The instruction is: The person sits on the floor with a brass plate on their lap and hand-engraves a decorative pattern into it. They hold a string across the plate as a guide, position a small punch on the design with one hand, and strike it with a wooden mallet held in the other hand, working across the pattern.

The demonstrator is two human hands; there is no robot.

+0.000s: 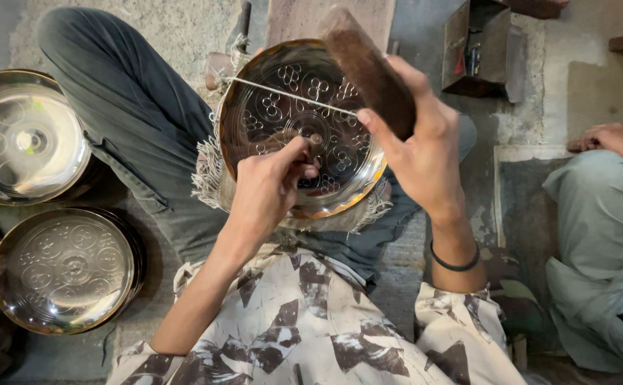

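Observation:
A round brass plate (pixel 276 107) with engraved circle patterns rests on a frayed cloth over my lap. My left hand (pixel 269 189) pinches a small metal punch (pixel 314 140) upright against the plate's middle. My right hand (pixel 418 146) is raised over the plate's right side, gripping a dark wooden block (pixel 365 68) by its lower end. A thin taut string (pixel 290 95) crosses the plate from left to right.
Two more metal plates lie on the floor at left: a shiny one (pixel 23 135) above and an engraved one (pixel 65 269) below. A dark metal box (pixel 477 48) stands at the top right. Another person sits at right, their hand (pixel 607 135) on their knee.

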